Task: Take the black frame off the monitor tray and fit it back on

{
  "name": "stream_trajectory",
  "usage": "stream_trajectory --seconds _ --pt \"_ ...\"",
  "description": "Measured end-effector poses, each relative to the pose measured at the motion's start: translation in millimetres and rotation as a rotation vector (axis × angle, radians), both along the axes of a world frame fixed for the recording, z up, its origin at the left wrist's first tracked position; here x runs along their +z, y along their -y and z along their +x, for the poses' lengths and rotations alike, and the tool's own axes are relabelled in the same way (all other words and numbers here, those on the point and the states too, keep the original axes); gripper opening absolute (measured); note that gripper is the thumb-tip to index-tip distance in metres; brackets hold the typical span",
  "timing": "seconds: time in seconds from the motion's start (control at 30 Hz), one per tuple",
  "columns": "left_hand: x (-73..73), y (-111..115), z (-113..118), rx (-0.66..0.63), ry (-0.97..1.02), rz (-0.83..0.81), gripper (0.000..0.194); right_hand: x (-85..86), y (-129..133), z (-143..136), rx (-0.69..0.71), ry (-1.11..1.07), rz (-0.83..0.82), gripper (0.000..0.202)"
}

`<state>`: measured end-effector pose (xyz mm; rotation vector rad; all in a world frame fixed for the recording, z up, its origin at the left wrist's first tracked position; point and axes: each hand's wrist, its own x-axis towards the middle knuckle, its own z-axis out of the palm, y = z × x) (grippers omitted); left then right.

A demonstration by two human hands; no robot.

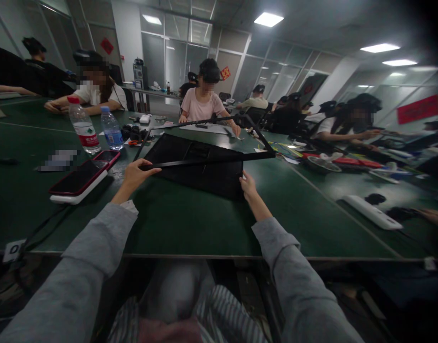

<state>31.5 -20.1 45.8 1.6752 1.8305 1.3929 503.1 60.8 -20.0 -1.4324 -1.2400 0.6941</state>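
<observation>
My left hand pinches the near left corner of a thin, black rectangular frame, thumb along its near bar. The frame is raised and tilted over a flat black panel. My right hand grips the panel's right edge between thumb and fingers. Part of the panel's surface shows through the frame's opening, with a small darker rectangle near its far side. Whether frame and panel touch, I cannot tell.
On the green table, a phone in a red case lies on a white box at left. Behind it stand a red-capped bottle and a blue-capped bottle. A white power strip lies right. A person sits opposite.
</observation>
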Motion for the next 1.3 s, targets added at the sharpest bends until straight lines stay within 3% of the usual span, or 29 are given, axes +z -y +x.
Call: stream_trajectory --seconds 0.1,0.23,0.33,0.4,0.5,0.57,0.77,0.9,1.03,1.3 --pt "0.6 1.6 1.2 -0.004 -0.036 -0.006 0.045 0.4 -10.4 8.9 0.001 -0.134 -0.073 0.071" --pt "0.3 3.8 2.1 -0.01 -0.098 -0.022 0.044 2.2 -17.5 16.9 0.035 -0.107 -0.054 0.055" --pt "-0.4 4.9 1.8 -0.015 -0.139 -0.018 0.044 13.9 -14.5 22.2 -0.055 -0.051 0.033 0.044" --pt "0.0 5.9 2.1 -0.016 -0.166 -0.018 0.043 27.5 -9.0 28.8 -0.085 -0.148 0.078 0.046" --pt "1.9 8.6 4.3 -0.021 -0.196 -0.03 0.045 46.5 1.5 39.7 0.038 -0.358 0.067 0.059" --pt "2.9 10.4 6.0 -0.036 -0.209 -0.034 0.048 52.1 7.2 42.5 0.121 -0.346 0.035 0.058" --pt "-5.1 6.7 -1.1 -0.082 -0.302 -0.063 0.049 39.2 11.4 24.6 0.015 0.226 0.093 0.041" --pt "-15.9 -2.0 -16.9 -0.127 -0.375 -0.107 0.051 27.9 9.0 11.7 -0.069 0.528 0.1 0.051" --pt "-21.9 -7.0 -28.4 -0.155 -0.442 -0.124 0.054 18.0 4.6 7.5 -0.072 0.586 0.095 0.063" --pt "-25.9 -8.6 -32.8 -0.221 -0.542 -0.137 0.046 6.7 1.8 7.0 -0.069 0.609 0.079 0.062"
